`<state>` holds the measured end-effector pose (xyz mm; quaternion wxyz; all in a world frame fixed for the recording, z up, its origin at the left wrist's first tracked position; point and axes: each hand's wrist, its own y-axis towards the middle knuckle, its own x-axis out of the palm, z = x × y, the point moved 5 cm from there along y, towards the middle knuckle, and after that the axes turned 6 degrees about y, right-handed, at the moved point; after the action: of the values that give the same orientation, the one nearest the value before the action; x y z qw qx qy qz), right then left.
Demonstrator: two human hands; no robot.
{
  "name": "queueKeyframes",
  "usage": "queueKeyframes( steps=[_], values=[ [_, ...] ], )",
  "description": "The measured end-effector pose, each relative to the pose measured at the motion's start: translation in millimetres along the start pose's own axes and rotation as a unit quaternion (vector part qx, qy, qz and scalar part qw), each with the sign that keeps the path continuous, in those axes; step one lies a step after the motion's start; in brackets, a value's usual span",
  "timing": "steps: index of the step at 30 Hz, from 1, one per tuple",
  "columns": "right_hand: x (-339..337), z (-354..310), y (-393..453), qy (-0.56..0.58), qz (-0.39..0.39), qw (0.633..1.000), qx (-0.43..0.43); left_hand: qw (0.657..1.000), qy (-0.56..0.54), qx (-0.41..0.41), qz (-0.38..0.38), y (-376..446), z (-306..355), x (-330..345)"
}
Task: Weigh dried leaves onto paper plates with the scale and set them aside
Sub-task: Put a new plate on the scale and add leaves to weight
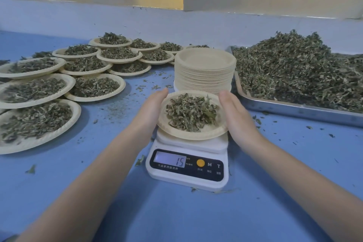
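A paper plate [204, 132] with a small heap of dried leaves [191, 113] sits on the white digital scale [186, 178], whose display reads 15. My left hand [152, 109] lies against the plate's left rim with fairly straight fingers. My right hand [237, 117] lies against the right rim in the same way. Whether the plate rests fully on the scale or is slightly lifted, I cannot tell. A tall stack of empty paper plates [205, 72] stands just behind the scale.
Several filled plates [39, 120] lie overlapping on the blue table at the left and back left. A metal tray [294, 109] heaped with loose dried leaves [294, 70] fills the right side. Leaf crumbs are scattered on the table. A wall runs along the back.
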<state>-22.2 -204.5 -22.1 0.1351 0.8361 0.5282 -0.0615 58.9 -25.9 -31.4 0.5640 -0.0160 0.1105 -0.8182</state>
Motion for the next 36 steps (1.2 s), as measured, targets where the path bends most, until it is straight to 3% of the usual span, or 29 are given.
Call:
queueKeyframes(
  steps=[8,25,30,36],
  values=[
    [-12.6,4.2,3.3,0.015,0.039,0.999,-0.018,0.993,-0.049,0.074,0.076,-8.5,-3.3,-14.6],
    [-11.4,8.4,3.1,0.027,0.042,0.999,-0.014,0.99,-0.036,0.11,0.078,-19.3,-0.7,-14.9],
    [-11.7,5.9,1.9,0.031,0.042,0.998,-0.018,0.984,0.036,0.143,0.095,-19.5,6.1,-17.1],
    [-10.8,-3.6,-0.6,0.023,0.028,0.998,-0.057,0.955,0.14,0.235,0.115,-26.8,26.9,-13.1]
  ],
)
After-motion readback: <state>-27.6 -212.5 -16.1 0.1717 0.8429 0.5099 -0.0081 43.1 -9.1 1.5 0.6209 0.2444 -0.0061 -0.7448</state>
